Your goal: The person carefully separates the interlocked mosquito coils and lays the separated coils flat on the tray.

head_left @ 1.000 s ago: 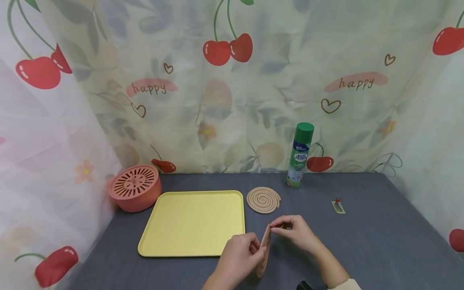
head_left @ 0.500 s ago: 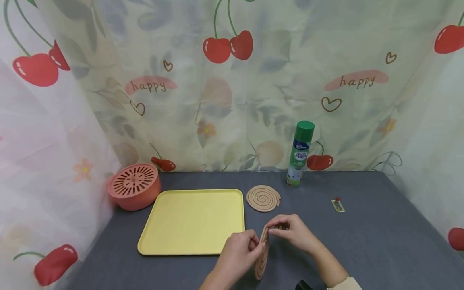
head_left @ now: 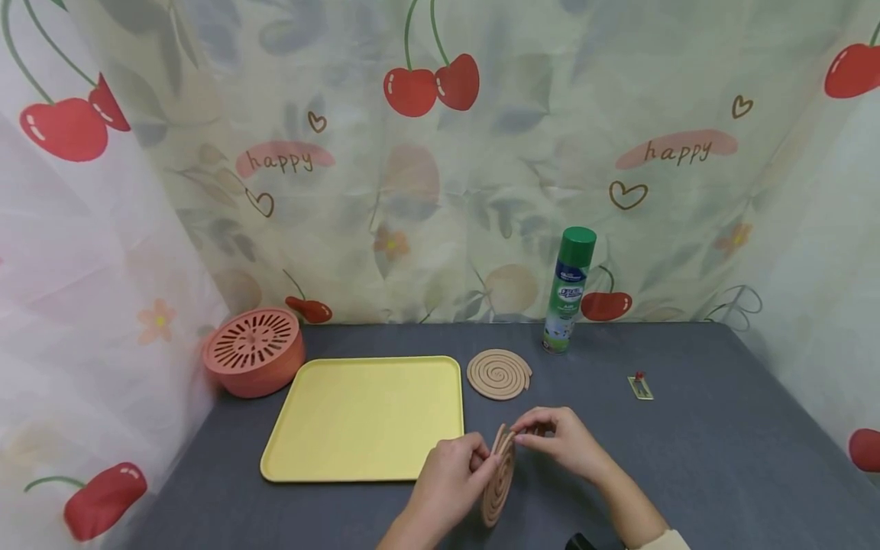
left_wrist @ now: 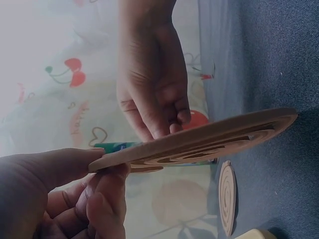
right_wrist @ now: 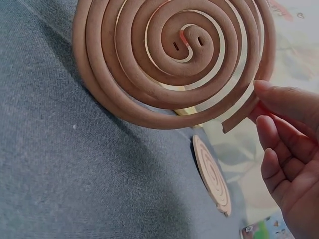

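A brown mosquito coil (head_left: 499,485) stands on edge above the table between both hands. My left hand (head_left: 448,475) pinches its left edge; in the left wrist view the thumb lies on one face and fingers on the other. My right hand (head_left: 565,443) pinches the top part of the rim near a loose strand end, as the right wrist view shows. In that view, the coil's (right_wrist: 164,121) strands have gaps between them, and two small slots mark its centre. Another mosquito coil (head_left: 499,374) lies flat behind the hands, right of the yellow tray (head_left: 275,467).
A pink round slotted box (head_left: 254,359) stands at the back left. A green-capped spray can (head_left: 569,294) stands at the back, before the printed curtain. Farther right lies a small gold-coloured metal piece (head_left: 641,387) with a red bit. A dark object (head_left: 580,542) shows at the bottom edge.
The held coil has turned so more of its face shows, and its strands now look spread apart at the top. My right hand shifted slightly left, then back right.
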`<state>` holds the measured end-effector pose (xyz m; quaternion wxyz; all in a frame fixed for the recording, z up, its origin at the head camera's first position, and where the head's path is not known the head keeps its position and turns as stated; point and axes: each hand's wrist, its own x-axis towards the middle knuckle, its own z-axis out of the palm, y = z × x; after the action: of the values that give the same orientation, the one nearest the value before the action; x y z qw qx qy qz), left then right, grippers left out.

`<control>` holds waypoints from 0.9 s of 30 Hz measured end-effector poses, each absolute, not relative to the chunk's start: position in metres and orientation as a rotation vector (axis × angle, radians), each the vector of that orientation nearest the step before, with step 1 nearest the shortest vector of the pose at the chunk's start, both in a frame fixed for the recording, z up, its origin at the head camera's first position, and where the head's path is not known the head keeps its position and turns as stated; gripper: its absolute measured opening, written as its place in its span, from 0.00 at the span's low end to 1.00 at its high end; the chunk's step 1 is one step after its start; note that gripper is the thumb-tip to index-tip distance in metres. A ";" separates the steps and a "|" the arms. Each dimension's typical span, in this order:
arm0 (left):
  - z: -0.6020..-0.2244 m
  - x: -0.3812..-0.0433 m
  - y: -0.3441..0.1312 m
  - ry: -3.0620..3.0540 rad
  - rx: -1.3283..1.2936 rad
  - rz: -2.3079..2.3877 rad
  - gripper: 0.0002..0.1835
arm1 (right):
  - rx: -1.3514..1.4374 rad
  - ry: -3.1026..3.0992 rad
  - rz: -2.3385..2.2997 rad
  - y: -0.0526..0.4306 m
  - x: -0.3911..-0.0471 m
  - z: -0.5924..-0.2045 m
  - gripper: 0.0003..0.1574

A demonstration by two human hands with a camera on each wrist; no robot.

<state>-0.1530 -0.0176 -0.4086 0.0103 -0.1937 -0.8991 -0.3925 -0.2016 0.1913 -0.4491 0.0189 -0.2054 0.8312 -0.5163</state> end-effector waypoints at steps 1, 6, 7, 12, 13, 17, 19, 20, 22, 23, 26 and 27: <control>-0.408 -0.153 -0.018 -2.805 -0.606 -1.223 0.10 | -0.634 2.578 -1.611 0.192 -0.201 -0.449 0.09; -0.408 -0.153 -0.017 -2.813 -0.611 -1.211 0.10 | -0.613 2.575 -1.636 0.192 -0.199 -0.450 0.10; -0.408 -0.153 -0.017 -2.814 -0.612 -1.202 0.10 | -0.606 2.572 -1.639 0.192 -0.199 -0.451 0.10; -0.408 -0.152 -0.016 -2.821 -0.615 -1.182 0.10 | -0.553 2.549 -1.657 0.193 -0.199 -0.454 0.11; -0.409 -0.152 -0.016 -2.820 -0.616 -1.180 0.10 | -0.538 2.539 -1.665 0.194 -0.199 -0.455 0.12; -0.410 -0.152 -0.016 -2.823 -0.622 -1.192 0.09 | -0.470 2.486 -1.720 0.197 -0.200 -0.461 0.16; -0.409 -0.153 -0.016 -2.824 -0.625 -1.190 0.09 | -0.415 2.452 -1.751 0.199 -0.200 -0.465 0.18; -0.409 -0.152 -0.016 -2.829 -0.623 -1.189 0.09 | -0.380 2.425 -1.772 0.199 -0.199 -0.467 0.19; -0.409 -0.153 -0.016 -2.830 -0.622 -1.183 0.09 | -0.307 2.369 -1.799 0.200 -0.199 -0.471 0.21; -0.409 -0.153 -0.016 -2.832 -0.618 -1.184 0.09 | -0.279 2.335 -1.812 0.200 -0.199 -0.473 0.22; -0.408 -0.152 -0.016 -2.827 -0.623 -1.184 0.09 | -0.222 2.252 -1.830 0.199 -0.199 -0.480 0.23; -0.408 -0.152 -0.017 -2.824 -0.626 -1.188 0.09 | -0.216 2.238 -1.831 0.199 -0.199 -0.482 0.23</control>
<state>-0.1522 -0.0166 -0.4081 0.0075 -0.2003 -0.9031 -0.3799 -0.1987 0.1986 -0.4817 0.1209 -0.0739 0.7661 -0.6269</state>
